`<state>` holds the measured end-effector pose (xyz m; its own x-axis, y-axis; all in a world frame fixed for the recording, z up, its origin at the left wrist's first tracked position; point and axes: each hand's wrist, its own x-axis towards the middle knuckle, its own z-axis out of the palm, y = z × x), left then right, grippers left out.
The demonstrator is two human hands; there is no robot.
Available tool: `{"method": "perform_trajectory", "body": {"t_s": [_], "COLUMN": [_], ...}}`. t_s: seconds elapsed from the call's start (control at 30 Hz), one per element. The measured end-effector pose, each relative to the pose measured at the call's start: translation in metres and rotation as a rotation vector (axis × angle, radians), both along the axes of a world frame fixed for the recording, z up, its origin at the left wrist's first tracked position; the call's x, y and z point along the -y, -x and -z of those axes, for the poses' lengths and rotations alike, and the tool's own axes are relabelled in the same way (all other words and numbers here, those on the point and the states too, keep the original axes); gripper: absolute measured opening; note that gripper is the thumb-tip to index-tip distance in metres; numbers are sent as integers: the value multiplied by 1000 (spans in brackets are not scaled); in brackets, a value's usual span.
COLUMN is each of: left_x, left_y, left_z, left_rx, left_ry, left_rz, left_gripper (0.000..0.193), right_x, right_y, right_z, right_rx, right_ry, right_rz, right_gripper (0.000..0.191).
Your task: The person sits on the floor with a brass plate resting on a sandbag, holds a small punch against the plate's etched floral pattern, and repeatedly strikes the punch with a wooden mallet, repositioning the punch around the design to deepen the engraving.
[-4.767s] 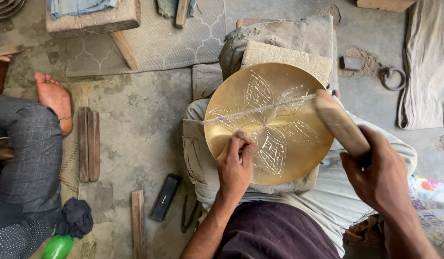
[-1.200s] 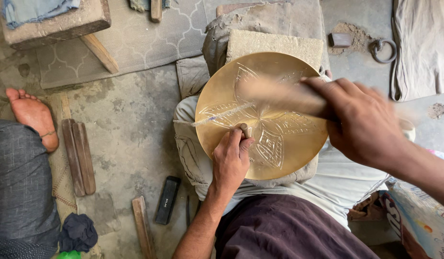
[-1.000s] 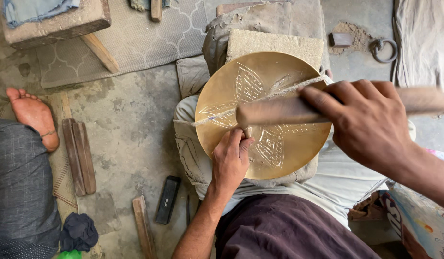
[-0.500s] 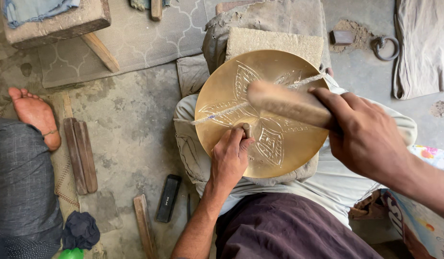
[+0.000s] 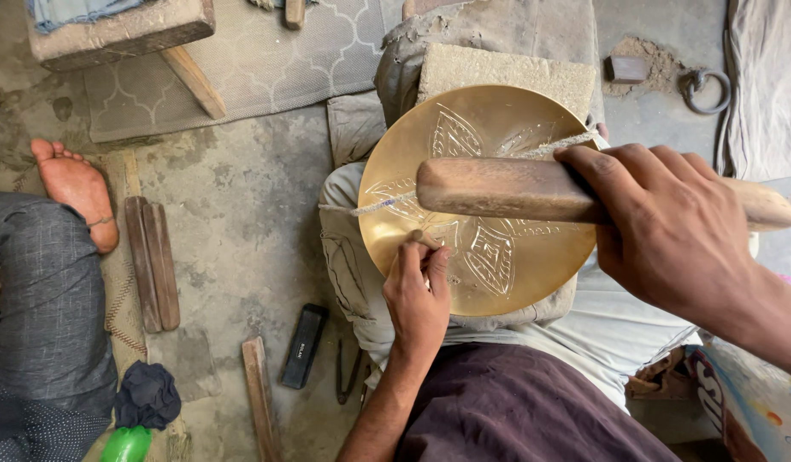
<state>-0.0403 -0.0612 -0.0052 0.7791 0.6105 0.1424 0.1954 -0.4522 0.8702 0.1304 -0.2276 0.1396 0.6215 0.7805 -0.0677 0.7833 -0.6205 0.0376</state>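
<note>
The right hand (image 5: 669, 239) grips a wooden mallet (image 5: 515, 190) above the brass plate (image 5: 472, 201); fingers wrapped tight. The left hand (image 5: 417, 295) pinches a small chisel (image 5: 419, 239) against it.

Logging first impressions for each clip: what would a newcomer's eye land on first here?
The round brass plate with engraved leaf patterns, propped on padded cloth at centre. Above it the right hand grips a thick wooden mallet, while the left hand pinches a small tool against the plate's lower part. Another person's bare foot rests at far left.

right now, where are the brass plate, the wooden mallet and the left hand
brass plate (image 5: 498, 282), head view, bare engraved face near the lower rim
wooden mallet (image 5: 489, 188), head view, middle of its head
left hand (image 5: 417, 299), head view, back of hand
</note>
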Motion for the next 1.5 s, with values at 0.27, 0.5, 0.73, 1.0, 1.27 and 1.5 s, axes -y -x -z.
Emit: {"method": "perform_trajectory", "body": {"t_s": [0.27, 0.5, 0.73, 1.0, 1.27, 1.5], "left_x": [1, -1, -2, -3, 2, 2], "left_y": [0, 2, 2, 2, 1, 2], "left_z": [4, 6, 3, 1, 2, 6], "left_rx": [-9, -78, -35, -56, -29, -75], "left_ry": [41, -78, -15, -22, -21, 1], "left_rz": [11, 17, 23, -7, -28, -32], "left_gripper": [25, 21, 22, 22, 22, 24], "right_x": [-20, -24, -28, -41, -48, -58], "right_y": [3, 7, 9, 6, 5, 6], "right_z": [-3, -3, -7, -15, -12, -9], "right_rx": [-12, 162, 289, 173, 71, -93], "right_ry": [-13, 313, 238, 102, 81, 50], "right_rz": [-105, -271, -307, -221, -350, -169], "right_gripper": [45, 50, 51, 51, 56, 42]}}
